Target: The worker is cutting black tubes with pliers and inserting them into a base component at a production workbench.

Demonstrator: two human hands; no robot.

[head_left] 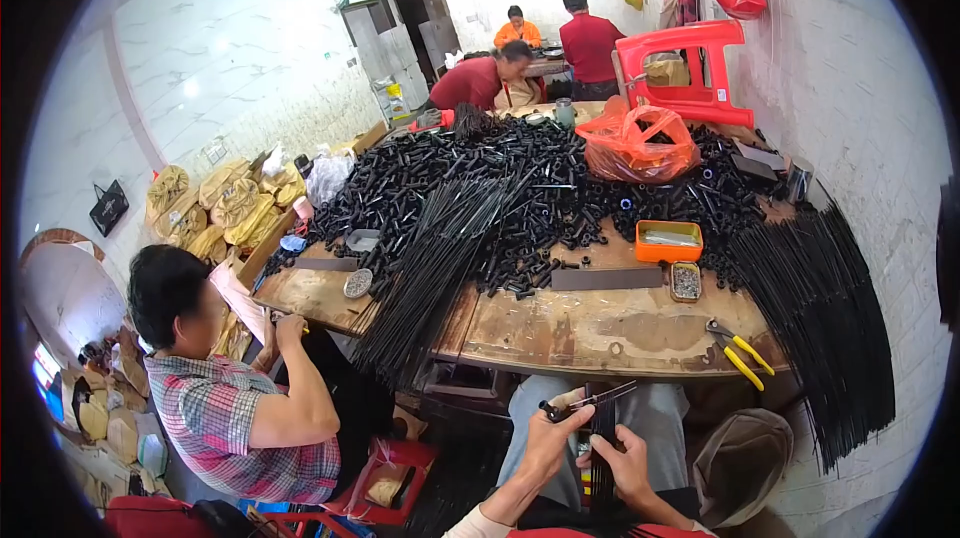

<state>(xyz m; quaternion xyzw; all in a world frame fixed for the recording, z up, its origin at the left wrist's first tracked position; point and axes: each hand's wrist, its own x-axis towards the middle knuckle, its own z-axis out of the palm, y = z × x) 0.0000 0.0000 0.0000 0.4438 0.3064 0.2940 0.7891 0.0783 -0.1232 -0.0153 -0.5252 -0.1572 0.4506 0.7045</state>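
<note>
Over my lap, my left hand (549, 438) is closed on a short black tubular part (550, 411). Thin rods (612, 395) stick out past its fingertips to the right; the fingers partly hide where they are held. My right hand (632, 466) is closed beside it, its fingers round a bundle of thin black rods (603, 443) that stands upright between my hands. On the table edge ahead lie pliers (738, 350) with yellow handles, jaws slightly apart. A small tray of tiny metal pieces (686, 281) stands beyond them.
A wooden table (540, 333) carries a large heap of black tubular parts (400, 178). Long black rods overhang it left (430, 278) and right (820, 308). An orange box (668, 240), a dark flat bar (607, 279) and a red bag (640, 145) lie ahead. A co-worker (225, 368) sits at left.
</note>
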